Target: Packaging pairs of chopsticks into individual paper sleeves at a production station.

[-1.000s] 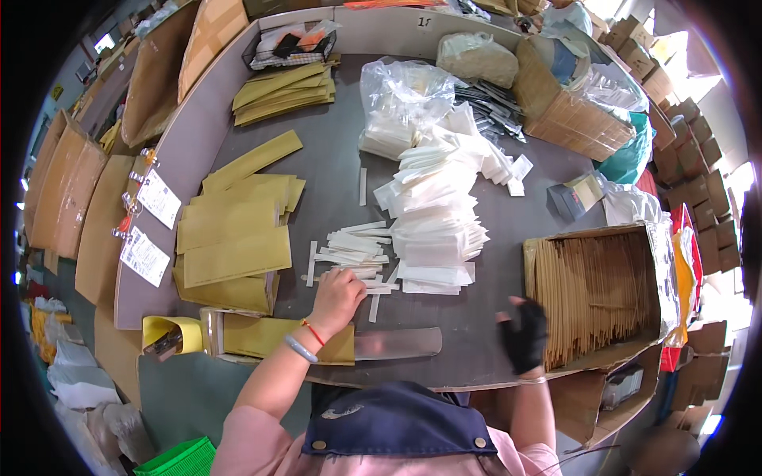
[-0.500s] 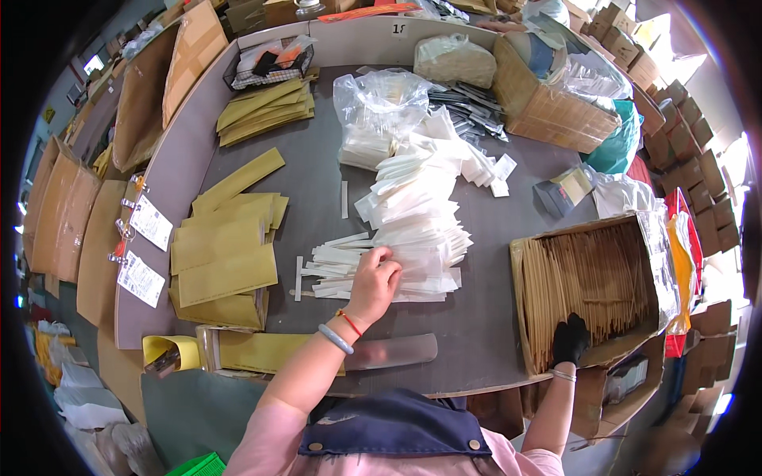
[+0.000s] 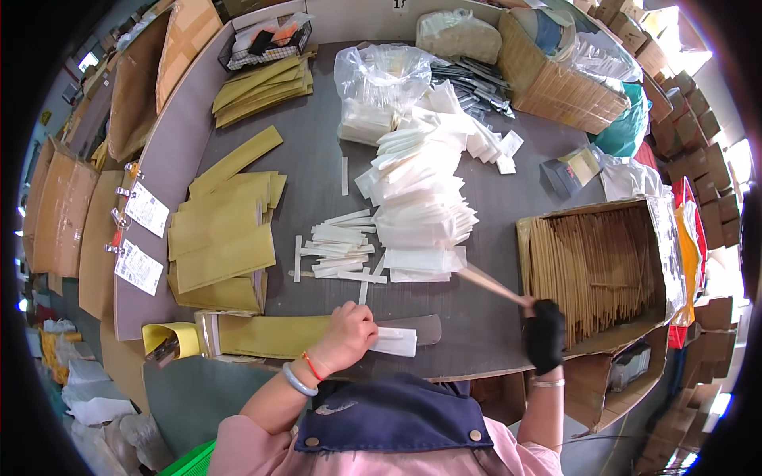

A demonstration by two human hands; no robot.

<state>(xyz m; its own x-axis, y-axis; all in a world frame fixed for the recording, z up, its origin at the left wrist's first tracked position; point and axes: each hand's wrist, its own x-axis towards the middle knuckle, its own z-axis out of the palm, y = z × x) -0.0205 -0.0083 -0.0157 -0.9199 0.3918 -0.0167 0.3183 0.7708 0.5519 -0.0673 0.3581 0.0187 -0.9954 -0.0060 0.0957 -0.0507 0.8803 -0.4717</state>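
My left hand (image 3: 349, 336) is closed on a white paper-like packet (image 3: 395, 341). It is above the end of a yellow envelope (image 3: 270, 336) that lies with a clear plastic strip (image 3: 429, 329) along the front edge of the table. My right hand (image 3: 544, 337), in a black glove, grips one end of a thin tan slat (image 3: 490, 283), slightly blurred, whose far end points toward the white pile. Just right of that hand, a cardboard box (image 3: 597, 208) holds many similar tan slats (image 3: 587, 278) packed on edge. A tall pile of white packets (image 3: 421, 206) covers the table's middle.
Stacked yellow envelopes (image 3: 226, 258) lie at left, with more envelopes (image 3: 262, 91) behind. Narrow white strips (image 3: 341, 246) are scattered beside the white pile. A wire basket (image 3: 266, 44), a plastic bag (image 3: 381, 75) and another carton (image 3: 563, 87) stand at the back.
My left hand has come from the white pile down to the yellow envelope with a packet. My right hand has left the box's slats, moving slightly left with one slat.
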